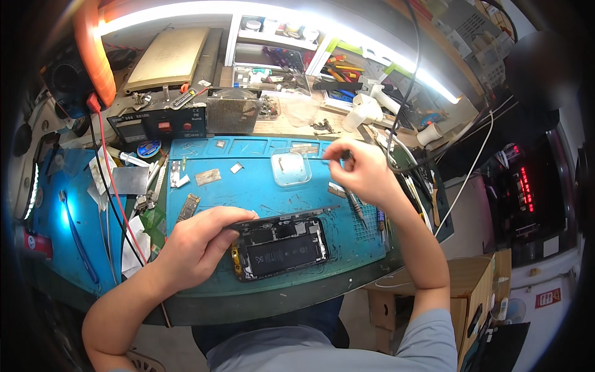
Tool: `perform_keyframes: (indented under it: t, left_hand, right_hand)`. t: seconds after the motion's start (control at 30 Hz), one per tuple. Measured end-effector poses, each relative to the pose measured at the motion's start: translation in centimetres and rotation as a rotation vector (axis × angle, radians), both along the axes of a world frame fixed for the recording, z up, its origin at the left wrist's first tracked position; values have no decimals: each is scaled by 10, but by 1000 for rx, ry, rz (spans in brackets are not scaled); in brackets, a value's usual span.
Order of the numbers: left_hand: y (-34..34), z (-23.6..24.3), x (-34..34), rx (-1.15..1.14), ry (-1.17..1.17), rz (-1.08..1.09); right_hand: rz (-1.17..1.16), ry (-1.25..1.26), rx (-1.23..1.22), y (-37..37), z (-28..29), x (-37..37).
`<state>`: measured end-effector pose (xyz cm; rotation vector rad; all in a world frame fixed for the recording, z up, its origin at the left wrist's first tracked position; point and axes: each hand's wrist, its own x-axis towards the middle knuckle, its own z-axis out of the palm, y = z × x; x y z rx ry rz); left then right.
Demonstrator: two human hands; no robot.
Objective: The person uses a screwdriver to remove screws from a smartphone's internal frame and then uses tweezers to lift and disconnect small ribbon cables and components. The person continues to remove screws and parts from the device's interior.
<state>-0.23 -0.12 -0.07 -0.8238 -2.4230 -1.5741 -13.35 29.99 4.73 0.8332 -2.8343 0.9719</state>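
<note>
One hand [197,247], the left, grips an opened phone [282,254].

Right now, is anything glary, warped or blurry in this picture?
In the head view, the strip lamp glares white along the top; in the head view, the mat bows under the fisheye lens and the corners darken; in the head view, a patch at upper right is blurred, while the opened phone looks fairly clear.
</note>
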Motion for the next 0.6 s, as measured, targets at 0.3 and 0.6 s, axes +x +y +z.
perform_keyframes:
  t: [0.3,0.6]
  left_hand:
    - [-1,-3,0,19,-34,36]
    - [-2,0,0,4,-37,75]
  right_hand:
    - [3,3,40,36,-19,83]
    - [116,309,-38,25,-26,107]
